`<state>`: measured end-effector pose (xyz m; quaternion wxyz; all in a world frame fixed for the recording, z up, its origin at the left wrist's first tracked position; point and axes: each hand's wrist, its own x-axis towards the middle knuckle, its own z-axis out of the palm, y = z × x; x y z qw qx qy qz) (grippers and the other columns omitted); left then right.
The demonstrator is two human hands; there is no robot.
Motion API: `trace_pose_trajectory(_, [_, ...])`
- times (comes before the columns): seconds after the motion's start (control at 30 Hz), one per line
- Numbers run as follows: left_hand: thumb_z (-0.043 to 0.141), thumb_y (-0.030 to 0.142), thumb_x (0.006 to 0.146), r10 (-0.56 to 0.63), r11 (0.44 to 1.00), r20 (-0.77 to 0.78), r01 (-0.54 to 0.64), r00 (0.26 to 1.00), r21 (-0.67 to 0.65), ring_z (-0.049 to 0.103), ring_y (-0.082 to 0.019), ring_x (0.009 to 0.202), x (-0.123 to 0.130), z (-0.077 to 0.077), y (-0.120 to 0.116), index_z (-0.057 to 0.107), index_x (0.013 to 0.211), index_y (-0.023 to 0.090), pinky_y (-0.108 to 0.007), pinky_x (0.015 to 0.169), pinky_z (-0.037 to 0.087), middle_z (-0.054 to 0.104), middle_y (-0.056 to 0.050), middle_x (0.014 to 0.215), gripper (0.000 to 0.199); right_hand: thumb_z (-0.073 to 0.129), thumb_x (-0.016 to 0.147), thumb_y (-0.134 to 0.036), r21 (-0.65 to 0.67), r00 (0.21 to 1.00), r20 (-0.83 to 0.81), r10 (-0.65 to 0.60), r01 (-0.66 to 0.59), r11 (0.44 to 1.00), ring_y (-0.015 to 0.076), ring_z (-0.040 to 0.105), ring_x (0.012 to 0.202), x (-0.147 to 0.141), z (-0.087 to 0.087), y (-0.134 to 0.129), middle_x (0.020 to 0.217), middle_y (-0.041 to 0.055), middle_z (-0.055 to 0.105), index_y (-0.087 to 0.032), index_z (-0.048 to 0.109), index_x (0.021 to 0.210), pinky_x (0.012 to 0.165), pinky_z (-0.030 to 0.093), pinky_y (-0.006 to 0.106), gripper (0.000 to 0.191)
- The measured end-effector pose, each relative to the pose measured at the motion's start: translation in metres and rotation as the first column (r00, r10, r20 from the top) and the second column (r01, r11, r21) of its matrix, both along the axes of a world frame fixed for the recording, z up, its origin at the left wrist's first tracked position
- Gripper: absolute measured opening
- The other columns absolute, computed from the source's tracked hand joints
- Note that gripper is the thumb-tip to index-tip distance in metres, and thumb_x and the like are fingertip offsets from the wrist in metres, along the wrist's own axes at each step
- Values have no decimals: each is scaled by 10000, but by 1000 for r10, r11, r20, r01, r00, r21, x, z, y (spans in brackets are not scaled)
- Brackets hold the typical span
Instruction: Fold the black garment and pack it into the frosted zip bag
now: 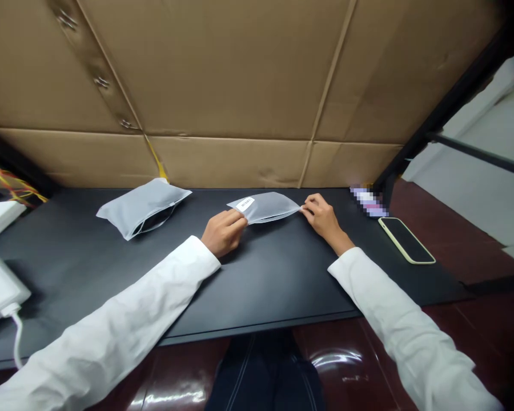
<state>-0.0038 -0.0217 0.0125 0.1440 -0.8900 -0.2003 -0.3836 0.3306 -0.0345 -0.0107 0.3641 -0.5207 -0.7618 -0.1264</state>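
A frosted zip bag (272, 206) with a white barcode label lies across the middle of the black table, its opening edge towards me. My left hand (225, 231) grips the bag's left end beside the label, fingers closed. At the opposite corner, my right hand (321, 218) pinches the end of the zip edge between thumb and fingers. A second frosted zip bag (142, 205) rests on the table to the left, untouched, puffed up with its mouth gaping. Whether anything is inside either bag, I cannot tell.
Cardboard (240, 74) walls off the back of the black table (257, 285). A phone in a pale case (406, 240) lies at right, near a blurred purple packet (369, 202). White devices (2, 291), one with a cable, stand at left. A black metal frame (484, 153) borders the right.
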Motion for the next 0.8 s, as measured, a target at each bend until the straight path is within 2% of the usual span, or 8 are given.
trace_pose_trajectory(0.1, [510,241,945,17,999,3,-17,1000,-36,617,-169,782,-3,0,2,590,894,178,-275,665,467,656,-75,893,114,615,886,-263,44,994,-99,45,-40,998,209,659,877,-5,2,-5,1115,119,632,-188,662,797,773,540,360,126])
trace_pose_trajectory(0.23, [595,342,914,15,1000,-62,-14,998,20,657,-204,854,-3,0,4,582,1040,155,-290,694,506,672,-110,1000,226,623,864,-244,72,980,-140,144,-135,988,228,657,963,-25,13,-21,1045,95,663,-215,652,832,844,548,392,52])
trace_pose_trajectory(0.37, [535,211,942,54,992,-76,-45,996,116,658,-165,735,-3,-3,9,574,1019,173,-276,657,496,691,-68,896,94,611,857,-205,72,956,-150,252,-244,967,209,659,938,-47,22,-34,1020,79,672,-224,630,838,837,549,365,33])
trace_pose_trajectory(0.47, [473,136,943,46,987,-39,-40,998,157,655,-155,729,-6,-3,11,588,1031,186,-273,651,489,697,-75,921,154,608,849,-197,43,945,-156,286,-283,958,203,661,904,-57,23,-39,1020,73,673,-229,620,840,826,553,359,35])
trace_pose_trajectory(0.53, [465,118,935,14,977,-68,1,998,212,656,-166,780,-7,-1,11,605,1085,206,-288,674,488,694,-91,993,224,613,840,-196,28,937,-173,305,-304,952,193,662,861,-60,22,-40,1025,72,671,-226,617,842,803,559,352,31])
trace_pose_trajectory(0.67, [594,314,909,20,972,-190,26,982,234,625,-271,1033,-2,6,5,597,1215,214,-413,861,487,637,-146,1223,322,619,834,-180,-9,910,-207,359,-369,929,168,657,798,-65,22,-43,1043,72,669,-220,621,866,752,567,326,51])
trace_pose_trajectory(0.73, [635,428,871,65,986,-210,-30,975,167,567,-332,1152,4,8,1,600,1215,178,-480,952,445,568,-180,1339,427,616,838,-170,-13,891,-226,394,-407,913,165,658,799,-68,23,-44,1041,71,671,-217,620,875,747,568,320,60])
trace_pose_trajectory(0.8, [652,479,841,110,992,-222,-93,969,83,562,-353,1136,11,8,-1,622,1162,145,-490,936,439,558,-201,1332,464,609,841,-167,-15,872,-252,420,-438,899,166,658,806,-70,23,-44,1032,70,675,-216,617,881,746,570,322,63])
